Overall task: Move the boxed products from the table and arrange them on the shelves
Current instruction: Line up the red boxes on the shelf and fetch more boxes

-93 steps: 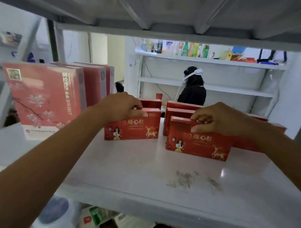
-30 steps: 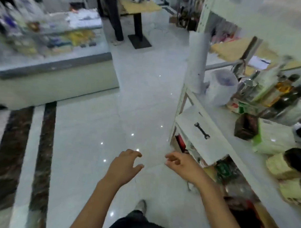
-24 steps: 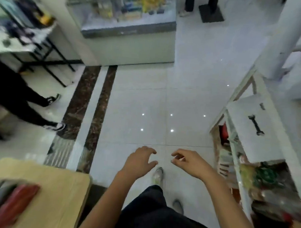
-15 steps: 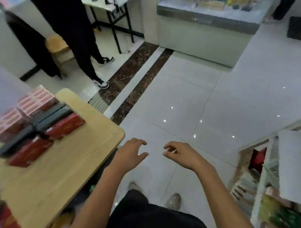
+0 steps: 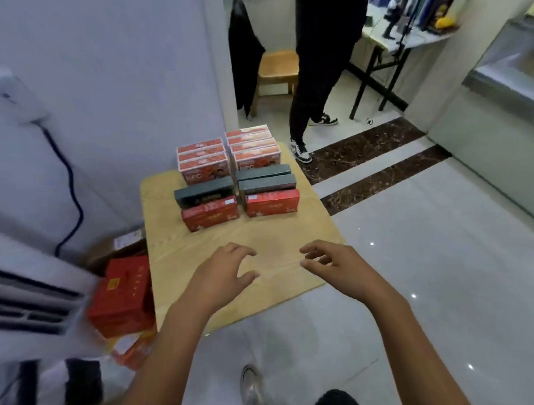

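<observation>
Pale glossy floor (image 5: 439, 253) tiles, crossed by two dark stripes (image 5: 370, 163), spread around a small light-wood surface (image 5: 197, 251) set against a grey wall (image 5: 112, 75). All the boxes sit on the far half of the surface, in two columns side by side. At the surface's far edge stand orange-and-white boxes (image 5: 202, 159), three in the left column and four in the right, packed face to face. Just in front of them are dark boxes (image 5: 265, 178), one on the left and two on the right. Closest to the middle of the surface stand two red boxes (image 5: 271, 202), one per column, with a narrow gap between them.

Both hands hover over the near half of the surface, apart from each other and holding nothing. The left hand (image 5: 227, 270) has its fingers spread and loosely bent. The right hand (image 5: 333, 263) is loosely bent too, its fingertips turned toward the left one. Neither touches a box.

On the floor to the left of the surface sits a red carton (image 5: 123, 294), with blurred orange packaging below it. A black cable (image 5: 72, 189) hangs down the wall on that side. Beyond the surface's far edge a person (image 5: 319, 67) in black clothes and black-and-white sneakers stands next to a wooden stool (image 5: 278, 66) and a hanging black garment (image 5: 244, 50). One shoe (image 5: 252, 383) of the wearer shows on the floor at the near side.
</observation>
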